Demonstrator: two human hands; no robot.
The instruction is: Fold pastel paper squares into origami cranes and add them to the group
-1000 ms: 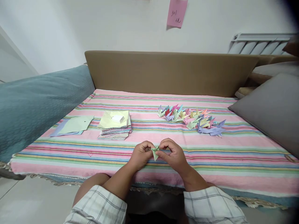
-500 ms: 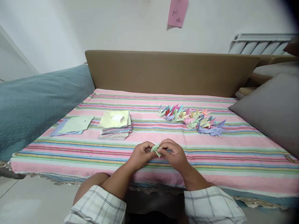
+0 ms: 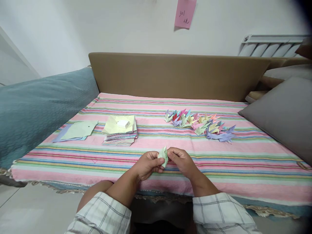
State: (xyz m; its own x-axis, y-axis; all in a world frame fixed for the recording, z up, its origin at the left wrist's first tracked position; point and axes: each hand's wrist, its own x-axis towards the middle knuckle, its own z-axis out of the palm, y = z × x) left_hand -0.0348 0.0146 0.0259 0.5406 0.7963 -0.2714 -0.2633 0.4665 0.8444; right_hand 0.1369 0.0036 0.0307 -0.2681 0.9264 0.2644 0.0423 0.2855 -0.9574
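Observation:
A small light green folded paper piece (image 3: 163, 156) is pinched between both my hands just above the near part of the striped cloth (image 3: 243, 152). My left hand (image 3: 147, 164) grips its left side with closed fingers. On the other side, my right hand (image 3: 182, 162) pinches the paper too. The paper now stands upright with a tip pointing up. Farther back lies a pile of folded paper cranes (image 3: 198, 124) in several colours.
A stack of coloured paper squares (image 3: 120, 130) with a small white object on top sits at the left centre. Loose sheets (image 3: 76, 130) lie farther left. A teal blanket (image 3: 36, 110) is at the left, a grey cushion (image 3: 285, 113) at the right, a brown headboard (image 3: 177, 74) behind.
The green paper has been turned from pointing down to standing upright between my fingers. Both hands stayed in the same spot, with small finger shifts.

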